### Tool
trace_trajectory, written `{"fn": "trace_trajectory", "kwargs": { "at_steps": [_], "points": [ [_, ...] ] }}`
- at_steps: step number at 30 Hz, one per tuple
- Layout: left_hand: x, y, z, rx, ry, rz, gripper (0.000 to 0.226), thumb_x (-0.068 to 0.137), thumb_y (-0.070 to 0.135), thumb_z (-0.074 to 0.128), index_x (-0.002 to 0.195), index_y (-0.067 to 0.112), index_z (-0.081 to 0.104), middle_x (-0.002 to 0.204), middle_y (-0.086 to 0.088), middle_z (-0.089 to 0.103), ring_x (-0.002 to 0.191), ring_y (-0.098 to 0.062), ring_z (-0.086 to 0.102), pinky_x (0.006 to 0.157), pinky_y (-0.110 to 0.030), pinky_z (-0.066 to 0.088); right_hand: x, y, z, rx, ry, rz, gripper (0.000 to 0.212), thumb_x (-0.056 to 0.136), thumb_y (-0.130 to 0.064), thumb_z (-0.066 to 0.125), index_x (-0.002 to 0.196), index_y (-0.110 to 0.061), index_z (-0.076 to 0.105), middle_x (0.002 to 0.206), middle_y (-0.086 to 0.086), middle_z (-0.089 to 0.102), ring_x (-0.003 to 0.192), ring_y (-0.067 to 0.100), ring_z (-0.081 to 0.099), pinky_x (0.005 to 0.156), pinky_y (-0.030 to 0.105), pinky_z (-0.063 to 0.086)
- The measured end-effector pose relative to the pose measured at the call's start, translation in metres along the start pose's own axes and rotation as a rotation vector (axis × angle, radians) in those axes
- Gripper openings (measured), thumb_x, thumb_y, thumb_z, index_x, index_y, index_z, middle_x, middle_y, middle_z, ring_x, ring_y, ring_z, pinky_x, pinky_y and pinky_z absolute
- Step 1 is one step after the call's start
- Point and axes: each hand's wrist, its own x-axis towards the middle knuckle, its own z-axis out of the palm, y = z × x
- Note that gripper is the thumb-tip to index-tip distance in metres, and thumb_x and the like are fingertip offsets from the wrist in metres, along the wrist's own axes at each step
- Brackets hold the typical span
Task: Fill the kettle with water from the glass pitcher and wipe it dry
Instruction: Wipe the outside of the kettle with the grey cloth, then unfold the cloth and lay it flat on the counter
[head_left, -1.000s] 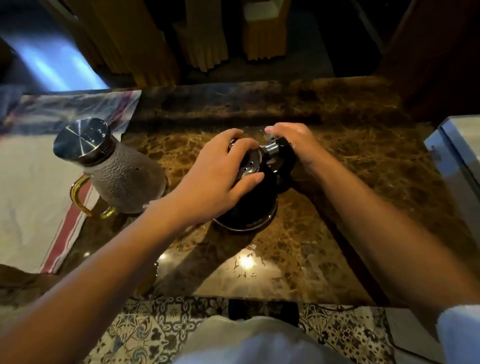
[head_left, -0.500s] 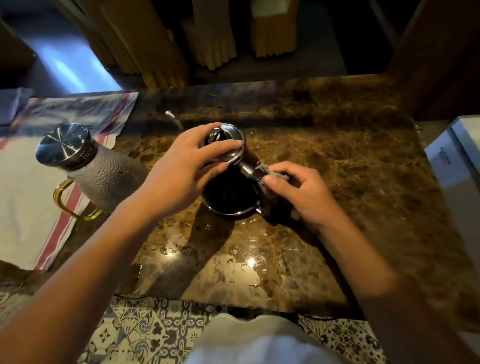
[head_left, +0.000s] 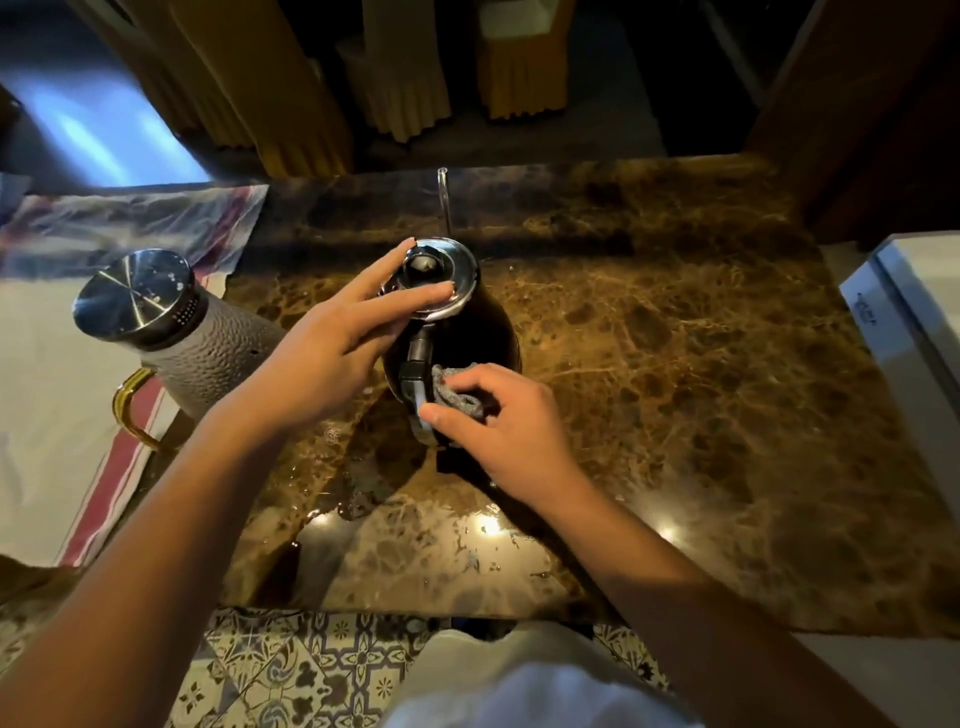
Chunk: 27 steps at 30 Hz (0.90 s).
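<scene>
Marble desk (head_left: 675, 389) | left hand (head_left: 332, 353) flat, steadying kettle (head_left: 488, 332) lid | right hand (head_left: 498, 421) pinches cloth (head_left: 460, 397), drying handle

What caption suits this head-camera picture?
Left hand steadies the kettle lid while right hand wipes its handle with a cloth.

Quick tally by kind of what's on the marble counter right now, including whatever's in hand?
Kettles: 1, the black kettle
Pitchers: 1, the glass pitcher
Wiping cloths: 1, the grey cloth held by the right hand
Table linens: 1, the red-striped cloth
Total: 4
</scene>
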Motion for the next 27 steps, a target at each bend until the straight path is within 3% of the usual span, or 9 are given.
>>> {"fn": "trace_trajectory", "kwargs": {
  "at_steps": [4,7,12,15,17,19,21,24,27],
  "points": [
    [0.003,-0.007,-0.004,0.006,-0.016,0.036,0.06,0.105,0.001,0.046,0.146,0.044,0.051,0.17,0.021,0.014,0.158,-0.009,0.015,0.127,-0.044,0.026,-0.004,-0.006,0.012,-0.019,0.046,0.023,0.027,0.086,-0.035,0.083,0.106,-0.018,0.077,0.102,-0.007,0.073,0.1,0.0,0.065,0.079,0.011,0.05],
    [0.003,-0.013,-0.003,-0.016,-0.012,0.065,0.056,0.106,0.006,0.046,0.146,0.045,0.05,0.17,0.02,0.012,0.157,-0.009,0.015,0.125,-0.043,0.029,-0.001,-0.004,0.001,-0.071,-0.092,0.073,0.033,0.085,-0.032,0.084,0.114,-0.021,0.075,0.107,-0.015,0.07,0.097,-0.004,0.064,0.082,0.014,0.05],
    [-0.001,-0.018,0.014,-0.036,0.107,0.129,0.046,0.107,0.016,0.048,0.148,0.037,0.051,0.172,0.013,0.015,0.154,-0.001,0.019,0.117,-0.014,0.026,0.003,-0.005,-0.037,-0.014,-0.189,0.137,0.036,0.084,-0.01,0.081,0.118,-0.019,0.073,0.112,-0.012,0.072,0.105,0.0,0.068,0.092,0.026,0.058],
    [-0.005,-0.017,0.019,-0.031,0.237,0.079,0.047,0.105,0.025,0.054,0.151,0.031,0.048,0.169,0.007,0.026,0.155,-0.008,0.025,0.123,-0.033,0.03,0.005,-0.022,-0.062,0.054,-0.132,0.115,0.032,0.085,-0.011,0.078,0.112,-0.026,0.075,0.109,-0.003,0.076,0.102,0.016,0.073,0.086,0.039,0.062],
    [-0.009,-0.007,0.017,0.044,0.407,0.102,0.047,0.102,0.026,0.061,0.148,0.022,0.052,0.166,-0.001,0.033,0.153,-0.011,0.029,0.125,-0.032,0.028,0.005,-0.036,-0.077,0.12,-0.105,0.056,0.027,0.086,-0.011,0.077,0.103,-0.032,0.075,0.099,-0.001,0.078,0.094,0.021,0.076,0.081,0.042,0.063],
    [-0.014,0.007,0.015,0.048,0.468,0.175,0.045,0.1,0.026,0.065,0.143,0.018,0.056,0.163,-0.002,0.035,0.153,-0.012,0.03,0.124,-0.028,0.027,0.003,-0.05,-0.089,0.18,-0.099,-0.003,0.028,0.089,0.001,0.075,0.099,-0.025,0.071,0.085,-0.009,0.077,0.08,0.009,0.075,0.071,0.029,0.062],
    [-0.018,0.021,0.014,-0.012,0.358,0.259,0.046,0.1,0.032,0.064,0.143,0.02,0.056,0.162,0.003,0.036,0.154,-0.012,0.028,0.125,-0.04,0.028,0.001,-0.061,-0.095,0.262,-0.123,-0.024,0.028,0.088,0.008,0.072,0.096,-0.018,0.065,0.075,-0.015,0.075,0.07,0.0,0.071,0.063,0.017,0.056],
    [-0.019,0.036,0.019,-0.077,0.133,0.359,0.054,0.095,0.041,0.065,0.145,0.024,0.054,0.163,0.007,0.037,0.157,-0.011,0.022,0.126,-0.045,0.025,-0.002,-0.07,-0.099,0.374,-0.154,-0.027,0.026,0.086,0.0,0.075,0.096,-0.022,0.068,0.081,-0.003,0.077,0.073,0.013,0.074,0.06,0.026,0.06],
    [-0.016,0.041,0.024,-0.194,0.059,0.418,0.043,0.094,0.032,0.069,0.134,0.018,0.064,0.148,0.004,0.056,0.149,-0.013,0.04,0.122,-0.043,0.034,-0.005,-0.071,-0.099,0.345,-0.129,-0.029,0.026,0.087,-0.008,0.073,0.094,-0.033,0.074,0.088,-0.004,0.077,0.08,0.012,0.073,0.067,0.027,0.06]
  ]
}}
